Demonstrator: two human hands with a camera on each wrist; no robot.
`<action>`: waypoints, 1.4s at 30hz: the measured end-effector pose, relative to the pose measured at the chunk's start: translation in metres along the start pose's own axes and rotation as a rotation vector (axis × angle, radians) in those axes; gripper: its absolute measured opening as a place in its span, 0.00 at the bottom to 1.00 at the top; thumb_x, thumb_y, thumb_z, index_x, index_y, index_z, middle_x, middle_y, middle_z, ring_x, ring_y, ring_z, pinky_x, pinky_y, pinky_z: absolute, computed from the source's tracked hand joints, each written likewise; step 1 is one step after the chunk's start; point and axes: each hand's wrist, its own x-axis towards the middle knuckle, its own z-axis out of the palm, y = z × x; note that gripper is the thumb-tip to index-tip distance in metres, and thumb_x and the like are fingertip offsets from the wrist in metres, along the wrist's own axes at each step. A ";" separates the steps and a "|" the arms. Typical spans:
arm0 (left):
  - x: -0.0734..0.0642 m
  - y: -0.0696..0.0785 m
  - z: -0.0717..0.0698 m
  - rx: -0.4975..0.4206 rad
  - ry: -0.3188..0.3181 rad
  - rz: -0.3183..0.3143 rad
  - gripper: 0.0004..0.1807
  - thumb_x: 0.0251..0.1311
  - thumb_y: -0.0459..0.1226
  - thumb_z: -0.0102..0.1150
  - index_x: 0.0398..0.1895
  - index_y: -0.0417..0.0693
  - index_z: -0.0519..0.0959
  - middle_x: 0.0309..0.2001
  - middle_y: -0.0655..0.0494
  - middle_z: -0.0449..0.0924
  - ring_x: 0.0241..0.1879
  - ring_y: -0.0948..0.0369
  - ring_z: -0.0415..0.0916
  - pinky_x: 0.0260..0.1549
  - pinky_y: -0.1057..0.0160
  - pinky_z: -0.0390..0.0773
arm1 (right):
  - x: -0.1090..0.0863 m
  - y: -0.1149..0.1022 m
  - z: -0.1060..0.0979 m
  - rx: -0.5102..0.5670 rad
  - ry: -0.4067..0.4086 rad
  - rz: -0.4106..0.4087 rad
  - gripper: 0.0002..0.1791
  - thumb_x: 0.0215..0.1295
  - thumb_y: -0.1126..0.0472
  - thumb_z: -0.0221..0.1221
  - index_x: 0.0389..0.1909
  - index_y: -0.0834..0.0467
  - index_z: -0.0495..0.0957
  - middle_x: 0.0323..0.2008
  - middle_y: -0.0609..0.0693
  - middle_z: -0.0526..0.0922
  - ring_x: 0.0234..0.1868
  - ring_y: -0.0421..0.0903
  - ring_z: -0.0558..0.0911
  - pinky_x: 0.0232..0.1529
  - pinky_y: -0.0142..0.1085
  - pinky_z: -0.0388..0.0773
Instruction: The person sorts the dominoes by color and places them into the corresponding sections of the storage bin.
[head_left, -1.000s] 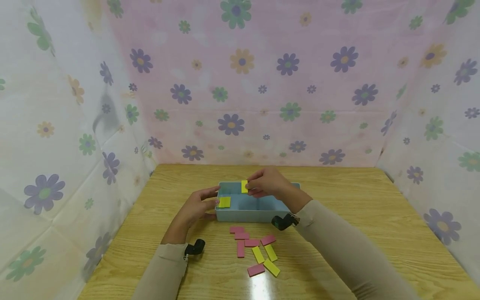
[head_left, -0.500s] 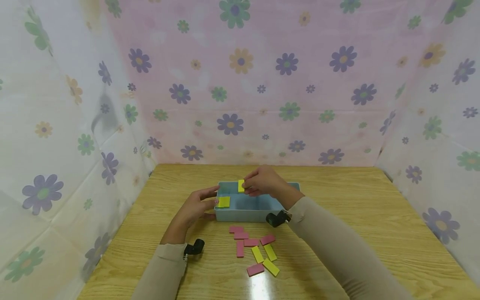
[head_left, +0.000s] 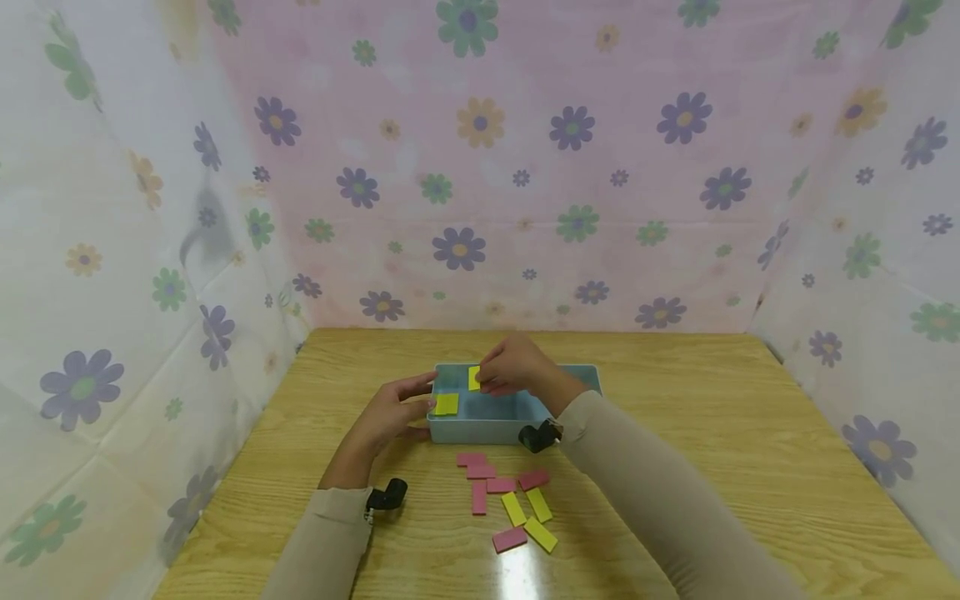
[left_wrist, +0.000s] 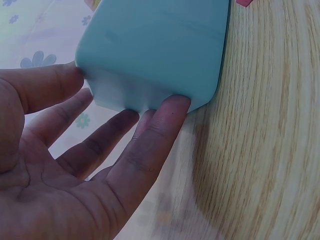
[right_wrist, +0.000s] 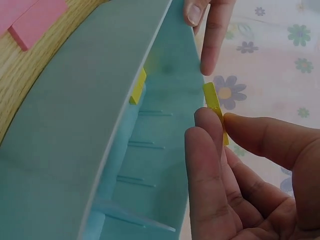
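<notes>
My right hand pinches a yellow domino-like block between thumb and fingertips, holding it upright over the left half of a light blue box. My left hand rests against the box's left end; its fingers are fairly straight and spread, touching the end wall and rim. Inside the box, at its left end, sit yellow pieces; how many cannot be told. The right hand hides part of the box's interior and far wall.
On the wooden table, in front of the box, lie several pink blocks and three yellow blocks. A divider crosses the box's inside. Flowered cloth hangs behind and at both sides.
My right hand has moved left along the box with the yellow block, which now sits slightly lower than half a second ago. The left hand stays at the box's end.
</notes>
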 end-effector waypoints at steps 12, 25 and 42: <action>0.001 0.000 -0.001 0.003 0.008 -0.009 0.31 0.73 0.34 0.60 0.77 0.58 0.69 0.76 0.42 0.64 0.65 0.42 0.74 0.45 0.44 0.88 | 0.006 -0.002 0.016 -0.050 0.021 0.049 0.07 0.63 0.67 0.69 0.40 0.65 0.87 0.32 0.58 0.91 0.42 0.57 0.91 0.49 0.51 0.88; 0.000 -0.002 -0.001 0.007 -0.013 0.007 0.31 0.74 0.34 0.58 0.79 0.56 0.67 0.76 0.39 0.63 0.65 0.40 0.75 0.47 0.42 0.86 | 0.004 0.004 0.028 -0.101 0.049 0.070 0.05 0.62 0.67 0.69 0.36 0.66 0.88 0.32 0.59 0.91 0.37 0.56 0.91 0.44 0.49 0.89; 0.000 0.000 -0.002 -0.001 -0.013 0.010 0.31 0.74 0.35 0.58 0.79 0.56 0.66 0.76 0.39 0.63 0.64 0.40 0.75 0.47 0.42 0.87 | 0.010 0.007 0.035 -0.185 0.070 0.053 0.05 0.62 0.66 0.70 0.31 0.65 0.89 0.29 0.57 0.90 0.35 0.54 0.91 0.38 0.45 0.89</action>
